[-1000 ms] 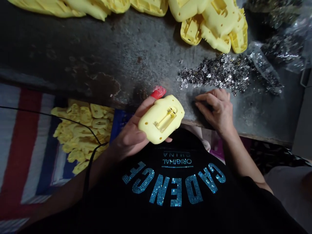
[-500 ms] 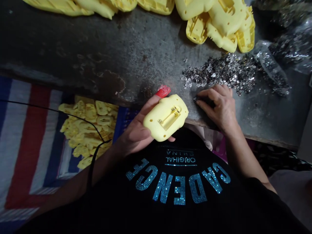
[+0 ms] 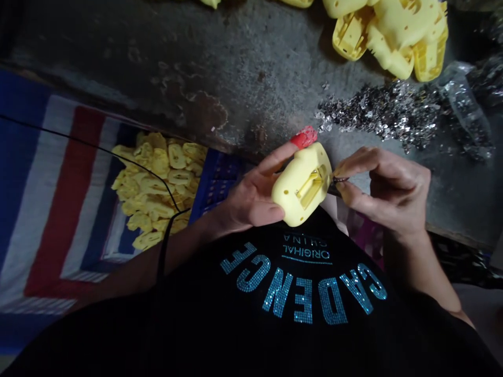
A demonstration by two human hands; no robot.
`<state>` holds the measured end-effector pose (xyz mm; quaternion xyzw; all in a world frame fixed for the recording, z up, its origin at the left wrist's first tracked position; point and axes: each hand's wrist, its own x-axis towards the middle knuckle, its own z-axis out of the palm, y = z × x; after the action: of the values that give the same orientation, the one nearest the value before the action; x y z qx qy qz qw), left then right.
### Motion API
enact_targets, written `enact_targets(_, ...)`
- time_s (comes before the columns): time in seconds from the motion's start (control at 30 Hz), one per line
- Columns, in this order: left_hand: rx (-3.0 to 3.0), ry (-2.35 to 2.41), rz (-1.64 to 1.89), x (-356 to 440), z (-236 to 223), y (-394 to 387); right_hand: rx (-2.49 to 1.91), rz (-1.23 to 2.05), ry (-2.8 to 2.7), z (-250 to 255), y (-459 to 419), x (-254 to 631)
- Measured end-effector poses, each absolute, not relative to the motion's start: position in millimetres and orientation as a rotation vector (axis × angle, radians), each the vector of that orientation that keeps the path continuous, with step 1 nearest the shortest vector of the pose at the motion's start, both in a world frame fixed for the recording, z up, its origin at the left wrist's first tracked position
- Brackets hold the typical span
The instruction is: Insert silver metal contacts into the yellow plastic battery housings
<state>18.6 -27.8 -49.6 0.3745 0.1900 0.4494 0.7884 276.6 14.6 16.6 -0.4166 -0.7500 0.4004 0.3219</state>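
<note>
My left hand is closed around a yellow plastic shell, thumb at its lower end and a red-wrapped index finger along its upper side. The shell has a long battery slot facing up and small screw holes near its corners. Beside its right edge, my right hand pinches a small dark metal piece between thumb and index finger. The piece is close to the shell; whether they touch I cannot tell. A pile of small shiny metal pieces lies on the grey bench beyond my right hand.
More yellow shells are heaped at the back right of the bench. A clear plastic bag lies beside the metal pile. Lower left, a blue crate stands by many yellow parts, with a black cord crossing there.
My right hand has left the bench by the metal pile and come to the shell's right edge with a small metal piece. The shell is tilted more steeply; the view has shifted.
</note>
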Motion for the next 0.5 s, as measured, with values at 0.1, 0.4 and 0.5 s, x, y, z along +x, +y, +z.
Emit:
enact_targets(0.1, 0.769, 0.366, 1.033, 21.9, -49.2, -32.2, -0.994, 0.982, -2.029, 17.4, 16.1, 274.3)
enact_targets(0.4, 0.787, 0.464, 0.985, 23.1, -38.0, -39.7, -0.794, 0.621, -2.254, 25.4, 12.3, 273.5)
enact_targets(0.5, 0.770, 0.527, 0.962, 22.9, -34.2, -41.5, -0.775, 0.485, -2.348, 29.8, 8.7, 274.4)
